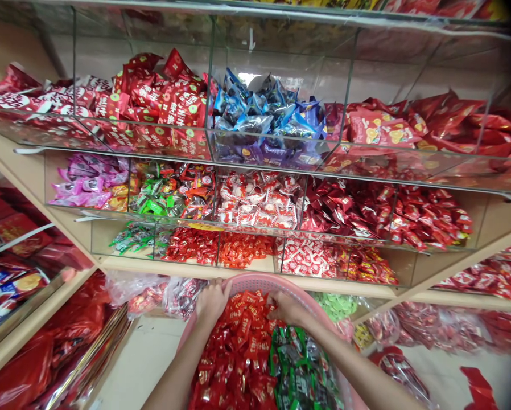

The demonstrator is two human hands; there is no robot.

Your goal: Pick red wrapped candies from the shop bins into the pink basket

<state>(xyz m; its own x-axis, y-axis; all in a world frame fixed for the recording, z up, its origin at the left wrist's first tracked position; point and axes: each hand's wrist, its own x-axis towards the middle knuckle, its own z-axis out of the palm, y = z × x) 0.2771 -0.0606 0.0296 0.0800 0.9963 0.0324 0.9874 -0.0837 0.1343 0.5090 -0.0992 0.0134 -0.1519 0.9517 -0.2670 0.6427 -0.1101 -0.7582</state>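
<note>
A pink plastic basket (255,278) in front of me holds red candy packets (247,324) and green candy packets (304,370), lying side by side. My left hand (211,300) is closed over the basket's far-left rim, its thumb on the inner side. Inside the basket, my right hand (286,307) reaches in from the right, its fingers curled on red packets near the far wall. Its fingertips are partly hidden, so how many packets it grips does not show.
Glass-fronted shelves rise just beyond the basket. They hold blue packets (259,111), pink-purple candies (91,179), white-and-red candies (259,199) and orange-red candies (247,247). Bagged sweets (182,296) lie beneath the bottom shelf. Red packaging (29,364) stands at lower left.
</note>
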